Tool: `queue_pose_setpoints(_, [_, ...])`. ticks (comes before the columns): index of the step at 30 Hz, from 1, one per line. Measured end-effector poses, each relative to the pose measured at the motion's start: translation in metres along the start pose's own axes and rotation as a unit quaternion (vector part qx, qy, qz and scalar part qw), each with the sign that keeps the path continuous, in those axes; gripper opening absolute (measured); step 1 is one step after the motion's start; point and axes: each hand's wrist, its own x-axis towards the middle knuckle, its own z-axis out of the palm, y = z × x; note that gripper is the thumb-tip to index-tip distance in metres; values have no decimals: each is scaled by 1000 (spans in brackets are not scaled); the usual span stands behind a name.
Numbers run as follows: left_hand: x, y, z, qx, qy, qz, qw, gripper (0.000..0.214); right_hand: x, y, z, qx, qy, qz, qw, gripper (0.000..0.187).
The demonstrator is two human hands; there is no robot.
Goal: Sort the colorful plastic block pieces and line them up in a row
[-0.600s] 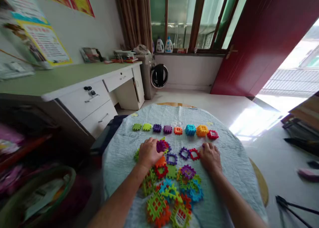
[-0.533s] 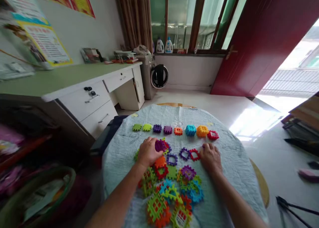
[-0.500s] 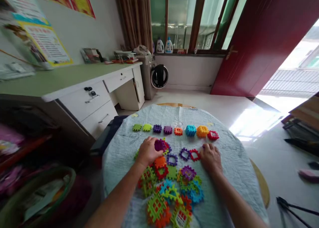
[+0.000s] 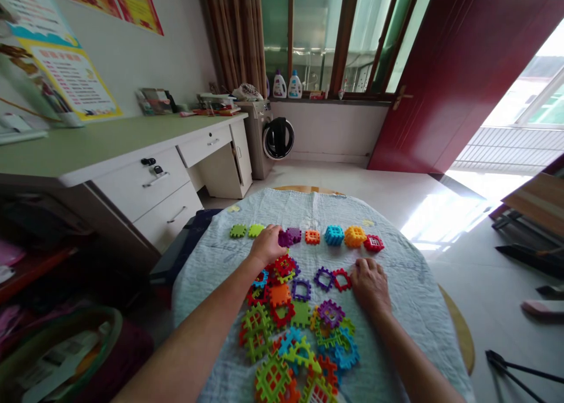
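Note:
My left hand (image 4: 268, 245) is closed on a purple plastic building piece (image 4: 285, 239), at a row of pieces near the far side of the table. Just right of it lies another purple piece (image 4: 295, 234), then an orange one (image 4: 312, 237). My hand covers part of the row; a lime green piece (image 4: 256, 231) shows to its left. Flat on the cloth, my right hand (image 4: 371, 281) rests with bent fingers beside a red frame piece (image 4: 342, 279). A dark purple frame piece (image 4: 324, 278) touches that red one.
A blue stack (image 4: 334, 235), a yellow stack (image 4: 355, 236) and a red piece (image 4: 373, 242) end the row. A heap of mixed pieces, including an orange one (image 4: 279, 295), spreads toward me on the cloth-covered round table (image 4: 405, 274). A desk (image 4: 127, 141) stands left.
My left hand has carried the purple piece from above the heap forward to the row. A red piece on the heap is now uncovered. My right hand has stayed in place.

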Motion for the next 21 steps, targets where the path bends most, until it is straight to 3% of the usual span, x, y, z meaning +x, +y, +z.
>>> queue_pose_setpoints(4, [38,13,2,97,-57,12,994,38,0,-1,-2,1,1,-4,1000,19])
queue_pose_setpoints(8, [60,22,7,120,-93,19,988,37,0,-2,-2,1,1,0,1000,18])
queue_pose_setpoints(21, [77,13,16,133,-142,43,980,48,-1,-4,-5,11,1,6,1000,17])
